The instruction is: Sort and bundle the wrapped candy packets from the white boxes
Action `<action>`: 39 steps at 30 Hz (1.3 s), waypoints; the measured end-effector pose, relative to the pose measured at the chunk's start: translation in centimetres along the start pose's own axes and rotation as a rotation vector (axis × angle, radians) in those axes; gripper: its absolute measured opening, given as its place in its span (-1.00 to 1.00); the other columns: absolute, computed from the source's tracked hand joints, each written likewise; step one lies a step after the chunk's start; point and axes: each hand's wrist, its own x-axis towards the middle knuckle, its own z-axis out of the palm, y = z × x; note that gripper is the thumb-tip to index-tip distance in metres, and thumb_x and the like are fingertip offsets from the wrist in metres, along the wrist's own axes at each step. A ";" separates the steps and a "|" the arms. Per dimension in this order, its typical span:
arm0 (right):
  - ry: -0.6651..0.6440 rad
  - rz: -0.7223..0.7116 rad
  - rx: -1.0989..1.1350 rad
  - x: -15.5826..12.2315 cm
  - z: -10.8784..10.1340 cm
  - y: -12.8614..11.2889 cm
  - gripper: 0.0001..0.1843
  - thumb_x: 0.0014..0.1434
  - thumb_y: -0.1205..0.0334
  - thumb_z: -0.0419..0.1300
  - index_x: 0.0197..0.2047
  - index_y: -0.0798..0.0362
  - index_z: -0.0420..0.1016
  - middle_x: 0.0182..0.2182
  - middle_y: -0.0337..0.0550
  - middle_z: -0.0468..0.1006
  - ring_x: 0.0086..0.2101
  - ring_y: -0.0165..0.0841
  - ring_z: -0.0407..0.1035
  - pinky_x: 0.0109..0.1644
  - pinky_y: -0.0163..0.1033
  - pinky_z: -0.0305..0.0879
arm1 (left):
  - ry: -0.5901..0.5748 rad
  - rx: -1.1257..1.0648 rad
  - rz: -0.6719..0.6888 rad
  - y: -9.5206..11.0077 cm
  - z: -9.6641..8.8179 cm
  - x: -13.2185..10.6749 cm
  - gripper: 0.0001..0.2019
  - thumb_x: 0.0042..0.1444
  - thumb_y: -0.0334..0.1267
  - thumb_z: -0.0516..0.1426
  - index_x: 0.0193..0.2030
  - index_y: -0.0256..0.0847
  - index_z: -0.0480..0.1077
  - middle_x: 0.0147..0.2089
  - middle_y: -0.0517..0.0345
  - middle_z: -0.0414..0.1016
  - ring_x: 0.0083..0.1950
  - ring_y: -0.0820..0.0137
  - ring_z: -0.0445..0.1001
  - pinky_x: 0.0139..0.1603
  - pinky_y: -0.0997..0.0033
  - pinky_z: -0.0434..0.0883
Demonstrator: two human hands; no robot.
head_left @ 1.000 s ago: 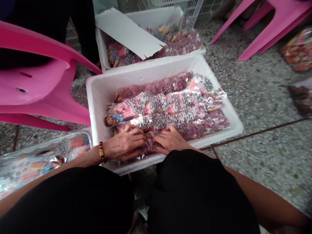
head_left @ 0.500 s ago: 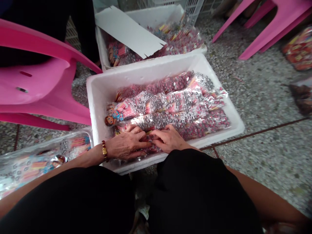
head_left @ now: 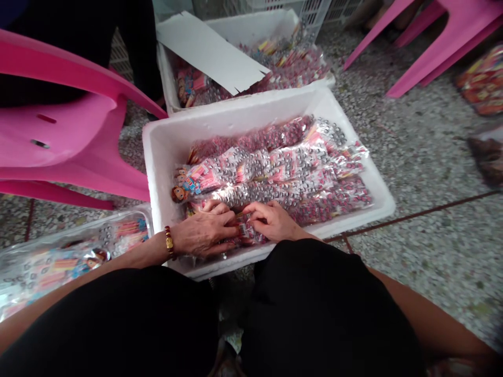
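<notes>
A white foam box (head_left: 204, 115) in front of me holds rows of clear plastic packets (head_left: 267, 193) with pink and yellow sticks and shiny silvery round parts. My left hand (head_left: 206, 230) rests over the near left row, fingers spread and slightly bent, a beaded bracelet (head_left: 168, 243) at its wrist. Just right of it my right hand (head_left: 273, 222) touches the same row, index finger stretched and thumb apart from it. Between both hands a packet with a striped label (head_left: 244, 229) shows. What lies under the fingertips is partly hidden.
Behind stands another foam box (head_left: 167, 78) of packets, a white board (head_left: 214, 50) across it. Pink chairs (head_left: 66, 131) flank the work; a person's dark-clothed leg (head_left: 139, 47) is beyond the left one. A clear bin (head_left: 145, 214) of packets sits at left.
My right hand has drawn slightly right, away from my left, and its thumb and index finger have parted. The labelled packet between them now shows more. My left hand stays almost in place.
</notes>
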 end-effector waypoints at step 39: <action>-0.122 -0.405 -0.726 -0.3 -1.4 0.5 -0.80 0.27 0.30 0.10 -0.25 0.02 0.57 -0.30 -0.09 0.46 -0.26 -0.27 0.20 -0.09 -0.08 -0.09 | 0.106 -0.115 0.017 -0.3 -0.2 -0.3 -0.80 0.33 -0.17 0.02 -0.11 -0.19 0.42 -0.16 0.02 0.51 0.04 0.20 0.38 0.17 0.07 0.13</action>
